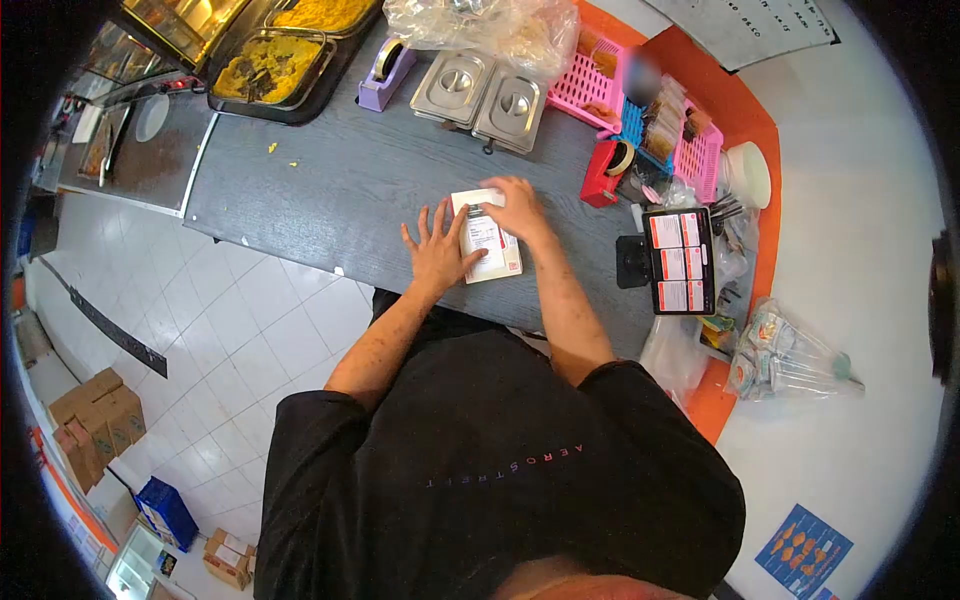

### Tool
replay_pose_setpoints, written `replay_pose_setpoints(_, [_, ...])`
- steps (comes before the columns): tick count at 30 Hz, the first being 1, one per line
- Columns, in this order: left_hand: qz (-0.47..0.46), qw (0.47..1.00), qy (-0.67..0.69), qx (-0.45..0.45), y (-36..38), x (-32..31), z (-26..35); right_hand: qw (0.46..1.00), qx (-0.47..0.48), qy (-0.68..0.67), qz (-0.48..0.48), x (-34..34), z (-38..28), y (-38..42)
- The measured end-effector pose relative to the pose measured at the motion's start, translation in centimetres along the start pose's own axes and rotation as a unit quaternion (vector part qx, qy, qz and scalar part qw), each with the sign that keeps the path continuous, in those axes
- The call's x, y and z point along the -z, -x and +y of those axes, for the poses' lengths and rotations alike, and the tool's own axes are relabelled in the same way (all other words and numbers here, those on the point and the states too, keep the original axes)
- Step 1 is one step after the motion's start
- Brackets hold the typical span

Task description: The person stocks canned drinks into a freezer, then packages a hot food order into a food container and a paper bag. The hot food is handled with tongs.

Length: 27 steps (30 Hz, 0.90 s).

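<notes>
A flat white box [513, 256] lies on the grey counter in front of me, with a printed paper slip [486, 238] on its top face. My left hand [437, 252] is open, its fingers spread beside and over the box's left edge, the thumb reaching across the slip's lower part. At the upper right corner of the box, my right hand [517, 210] bends its fingers over the top edge, and its thumb rests near the slip's top. The hands partly cover the box.
A tablet [681, 262] on a stand is to the right. Behind are a red tape dispenser [603, 175], a purple tape dispenser [387, 78], lidded steel containers [508, 108] and a pink basket [575, 85]. Trays of yellow food [265, 72] stand at the back left. The counter edge [300, 262] borders a tiled floor.
</notes>
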<state>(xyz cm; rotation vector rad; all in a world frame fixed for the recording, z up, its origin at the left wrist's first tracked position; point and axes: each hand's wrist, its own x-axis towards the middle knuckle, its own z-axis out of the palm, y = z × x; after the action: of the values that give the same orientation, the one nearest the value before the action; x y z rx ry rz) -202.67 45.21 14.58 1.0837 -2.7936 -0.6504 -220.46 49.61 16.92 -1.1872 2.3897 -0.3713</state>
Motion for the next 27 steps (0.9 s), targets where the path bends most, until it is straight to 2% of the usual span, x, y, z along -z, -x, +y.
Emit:
replay_pose_setpoints(1, [0.0,1.0,0.0,-0.001,0.0,-0.2,-0.1,0.984,0.128,0.001,0.126,-0.5,-0.2,0.2])
replay_pose_setpoints(2, [-0.001,1.0,0.0,-0.003,0.0,-0.3,-0.1,0.984,0.126,0.0,0.127,-0.7,-0.1,0.1])
replay_pose_setpoints(4, [-0.002,1.0,-0.002,-0.007,0.0,0.0,0.0,0.997,0.044,0.033,0.053,-0.3,0.0,-0.2])
replay_pose_setpoints(5, [-0.01,1.0,-0.004,-0.004,-0.1,0.1,0.0,0.997,0.043,0.032,0.055,0.0,0.3,-0.2])
replay_pose_setpoints(7, [-0.022,1.0,-0.006,-0.009,0.1,-0.1,-0.2,0.989,-0.019,0.017,0.143,0.9,2.3,0.4])
replay_pose_setpoints(8, [-0.033,0.999,0.014,-0.006,0.1,-0.3,-0.5,0.966,0.021,0.019,0.256,0.2,5.9,-0.5])
replay_pose_setpoints(10, [-0.045,0.999,0.026,-0.004,0.1,-0.2,-0.2,0.889,-0.079,-0.064,0.447,1.4,10.6,0.5])
replay_pose_setpoints(11, [-0.047,0.998,0.027,-0.011,-0.1,-0.6,-0.4,0.837,-0.122,-0.054,0.53,1.3,13.8,0.5])
replay_pose_setpoints(12, [-0.067,0.99,0.122,-0.01,-0.3,-1.2,-0.9,0.777,-0.162,-0.046,0.606,1.6,16.6,0.1])
replay_pose_setpoints(13, [-0.087,0.973,0.215,-0.005,-0.1,-1.7,-1.1,0.777,-0.165,-0.046,0.606,2.6,18.2,0.3])
replay_pose_setpoints(14, [-0.101,0.948,0.302,0.02,0.4,-1.3,-0.5,0.803,-0.262,-0.264,0.466,3.6,19.5,0.4])
replay_pose_setpoints(15, [-0.101,0.949,0.299,0.023,0.9,-1.6,-0.4,0.767,-0.338,-0.462,0.289,4.4,20.2,0.2])
replay_pose_setpoints(16, [-0.079,0.952,0.295,0.001,1.5,-2.0,-0.4,0.767,-0.339,-0.464,0.284,4.9,20.6,-0.2])
replay_pose_setpoints(18, [-0.058,0.955,0.289,-0.016,2.6,-2.8,-0.3,0.725,-0.341,-0.573,0.172,5.5,21.4,-1.1])
replay_pose_setpoints(19, [-0.062,0.942,0.331,-0.008,3.0,-3.0,-0.4,0.725,-0.344,-0.574,0.166,5.4,21.8,-1.1])
replay_pose_setpoints(21, [-0.068,0.926,0.37,0.006,3.7,-3.6,-0.5,0.693,-0.278,-0.649,0.145,5.2,22.1,-0.8])
replay_pose_setpoints(22, [-0.067,0.927,0.37,0.005,3.8,-3.8,-0.6,0.652,-0.265,-0.689,0.175,5.2,22.2,-0.2])
replay_pose_setpoints(23, [-0.064,0.927,0.37,0.003,3.6,-4.0,-0.8,0.652,-0.265,-0.69,0.172,4.9,22.0,0.3])
replay_pose_setpoints(25, [-0.057,0.936,0.348,-0.002,3.5,-4.1,-0.9,0.649,-0.159,-0.709,0.226,2.5,23.6,0.9])
replay_pose_setpoints(26, [-0.052,0.943,0.328,-0.009,3.4,-4.2,-1.0,0.717,-0.157,-0.634,0.243,1.2,24.5,0.8])
replay_pose_setpoints(27, [-0.055,0.944,0.326,-0.007,3.4,-4.2,-1.1,0.716,-0.16,-0.636,0.242,1.1,24.2,0.8])
